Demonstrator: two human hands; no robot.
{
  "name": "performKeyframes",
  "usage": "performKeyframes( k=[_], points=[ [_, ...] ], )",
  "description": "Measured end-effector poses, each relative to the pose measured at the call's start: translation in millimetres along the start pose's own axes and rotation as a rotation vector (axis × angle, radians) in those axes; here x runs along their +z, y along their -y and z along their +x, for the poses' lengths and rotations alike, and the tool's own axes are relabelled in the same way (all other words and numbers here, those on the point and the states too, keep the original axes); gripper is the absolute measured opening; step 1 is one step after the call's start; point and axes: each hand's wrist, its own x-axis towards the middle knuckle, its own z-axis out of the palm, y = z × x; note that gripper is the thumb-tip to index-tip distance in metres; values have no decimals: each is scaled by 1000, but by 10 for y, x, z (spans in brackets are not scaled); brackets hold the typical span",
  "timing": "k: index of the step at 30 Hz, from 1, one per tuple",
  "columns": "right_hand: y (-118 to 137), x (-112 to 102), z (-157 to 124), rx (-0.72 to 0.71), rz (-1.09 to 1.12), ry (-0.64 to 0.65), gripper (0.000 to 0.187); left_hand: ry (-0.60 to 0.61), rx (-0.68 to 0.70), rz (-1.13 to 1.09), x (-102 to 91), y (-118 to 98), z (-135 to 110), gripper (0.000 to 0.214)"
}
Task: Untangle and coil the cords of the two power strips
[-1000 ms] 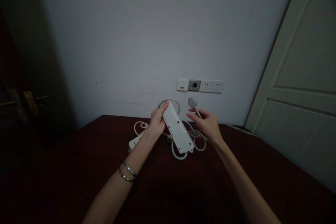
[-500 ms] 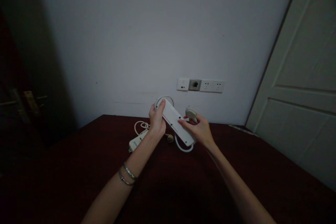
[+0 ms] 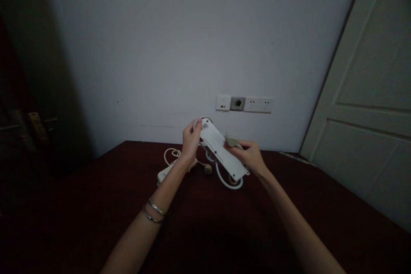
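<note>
A white power strip (image 3: 221, 150) is held up over the dark red table (image 3: 205, 222), its back side towards me. My left hand (image 3: 191, 140) grips its far end with closed fingers. My right hand (image 3: 248, 156) holds the near part of the strip together with a grey plug (image 3: 231, 140) pinched against it. The strip's white cable (image 3: 224, 177) loops down beneath it. Two bracelets sit on my left wrist.
A second white strip (image 3: 167, 173) with a coiled cord (image 3: 171, 154) and a small plug (image 3: 208, 169) lies on the table behind my hands. A row of wall sockets (image 3: 244, 104) is on the wall above. A pale door (image 3: 369, 107) stands at right, a dark door at left.
My right hand brought the grey plug down from near the wall sockets to the power strip and now holds both. The strip has been tilted and shifted slightly right.
</note>
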Motion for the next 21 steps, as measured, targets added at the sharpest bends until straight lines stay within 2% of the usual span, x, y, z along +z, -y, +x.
performKeyframes(
  k=[3,8,13,15,21],
  points=[
    [35,-53,7,44,-7,25,34,42,-12,19,-19,-14,15,25],
    [61,-136,15,96,-7,50,37,143,-252,-225,-33,-42,50,28],
    [68,-219,30,95,22,-32,36,262,-550,-384,-233,48,195,28],
    [86,-240,33,97,70,-100,36,272,-569,-331,-321,141,231,25],
    [217,-222,12,99,168,-255,39,144,-467,105,-442,413,273,27]
  ],
)
